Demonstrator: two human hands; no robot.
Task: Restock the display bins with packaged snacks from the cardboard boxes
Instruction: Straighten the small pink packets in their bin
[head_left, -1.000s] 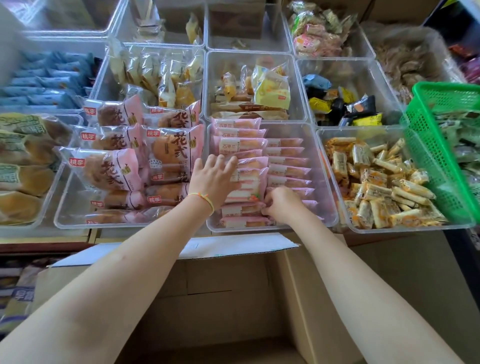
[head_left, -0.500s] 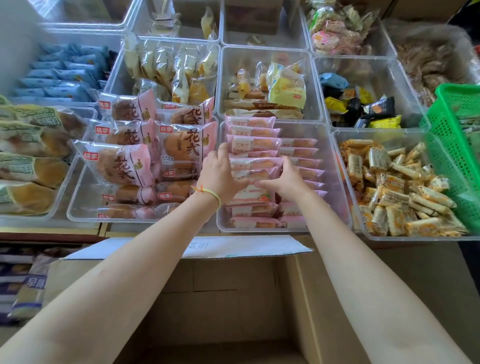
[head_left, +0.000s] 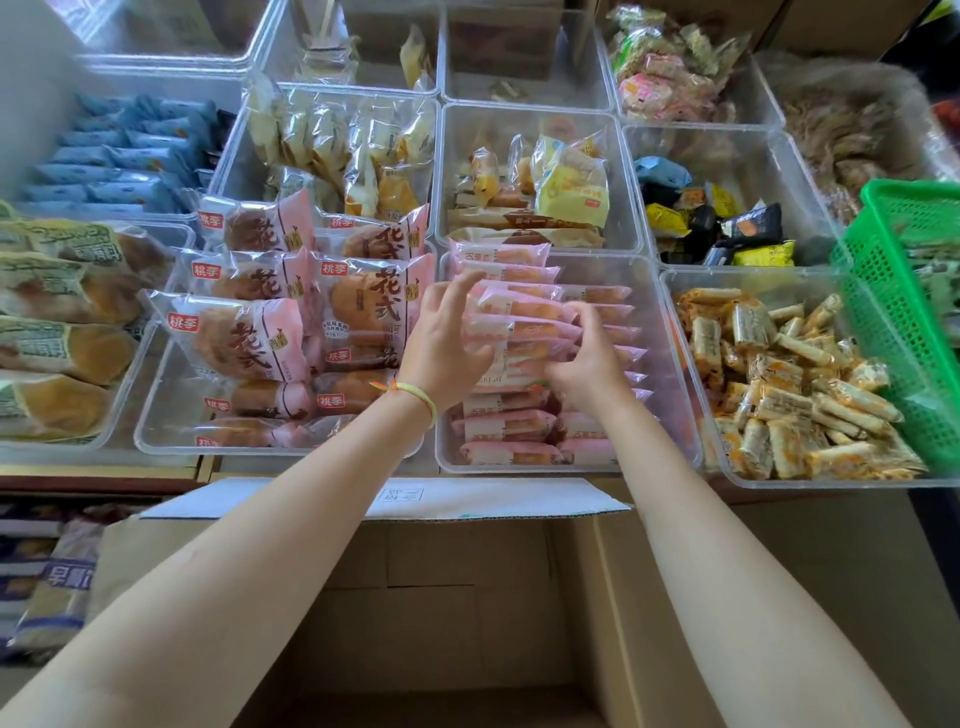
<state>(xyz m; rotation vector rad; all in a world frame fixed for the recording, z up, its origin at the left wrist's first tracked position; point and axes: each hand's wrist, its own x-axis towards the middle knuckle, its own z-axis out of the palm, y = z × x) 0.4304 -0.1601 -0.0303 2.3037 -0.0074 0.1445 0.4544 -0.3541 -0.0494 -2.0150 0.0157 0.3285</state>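
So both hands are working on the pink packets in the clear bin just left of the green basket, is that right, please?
Not quite. In the head view the left hand and right hand are on the pink packets, but their clear bin is not next to the green basket. The bin of yellow snack bars lies between them.
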